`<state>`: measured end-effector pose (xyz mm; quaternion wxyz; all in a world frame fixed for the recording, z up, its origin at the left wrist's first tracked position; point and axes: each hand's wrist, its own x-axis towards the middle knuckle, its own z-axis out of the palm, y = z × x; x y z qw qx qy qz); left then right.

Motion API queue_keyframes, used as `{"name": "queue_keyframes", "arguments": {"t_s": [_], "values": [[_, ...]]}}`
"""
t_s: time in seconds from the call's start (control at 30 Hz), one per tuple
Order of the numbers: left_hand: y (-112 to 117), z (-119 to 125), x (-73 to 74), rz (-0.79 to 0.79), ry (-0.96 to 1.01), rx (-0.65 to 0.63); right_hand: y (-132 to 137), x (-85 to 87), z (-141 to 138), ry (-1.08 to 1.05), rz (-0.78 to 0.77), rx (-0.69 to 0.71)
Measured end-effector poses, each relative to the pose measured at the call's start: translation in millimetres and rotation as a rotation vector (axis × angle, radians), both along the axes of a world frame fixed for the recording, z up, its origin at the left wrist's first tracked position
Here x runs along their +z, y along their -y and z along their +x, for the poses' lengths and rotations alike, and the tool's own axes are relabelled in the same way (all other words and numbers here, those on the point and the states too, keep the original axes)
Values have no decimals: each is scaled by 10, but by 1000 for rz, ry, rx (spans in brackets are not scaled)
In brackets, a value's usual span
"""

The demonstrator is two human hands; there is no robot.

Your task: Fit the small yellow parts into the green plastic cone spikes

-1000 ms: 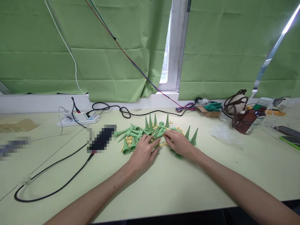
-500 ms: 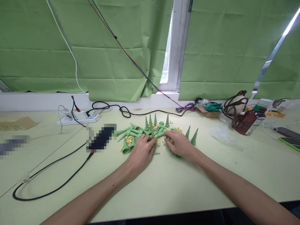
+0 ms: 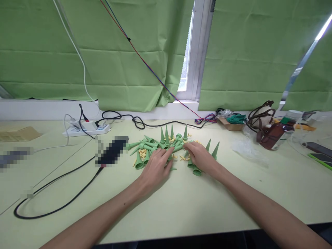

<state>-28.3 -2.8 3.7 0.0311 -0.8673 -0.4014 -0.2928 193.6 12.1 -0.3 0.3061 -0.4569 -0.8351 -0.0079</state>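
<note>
A heap of green plastic cones [image 3: 153, 147] lies mid-table, some upright, some on their sides, with small yellow pieces [image 3: 142, 153] scattered among them. My left hand [image 3: 155, 167] rests palm down on the heap's near side, fingers stretched toward a lying cone [image 3: 177, 148]. My right hand [image 3: 201, 157] lies over the right part of the heap, fingers curled down onto the cones; what they touch underneath is hidden. Two upright cones [image 3: 214, 151] stand just beyond the right hand.
A black cable [image 3: 57, 193] loops across the left of the table to a blurred dark device [image 3: 112, 152]. A white power strip [image 3: 86, 128] sits at the back left. Bottles, a brown strap and a small box [image 3: 269, 128] crowd the back right. Phones [image 3: 320, 152] lie far right.
Both hands have shifted slightly within the heap; the left fingers have stretched forward toward a lying cone. The camera has tilted a little.
</note>
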Motion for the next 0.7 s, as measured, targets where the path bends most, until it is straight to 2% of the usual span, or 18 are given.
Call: {"name": "queue_keyframes", "arguments": {"t_s": [0.23,0.53,0.7], "values": [[47,27,21,-32,-19,-106,-57,-43,44,89,-11,-75],[66,47,11,-94,-1,-100,-31,39,12,383,18,-169],[82,59,-7,-103,-5,-107,-17,56,1,433,3,-176]]}}
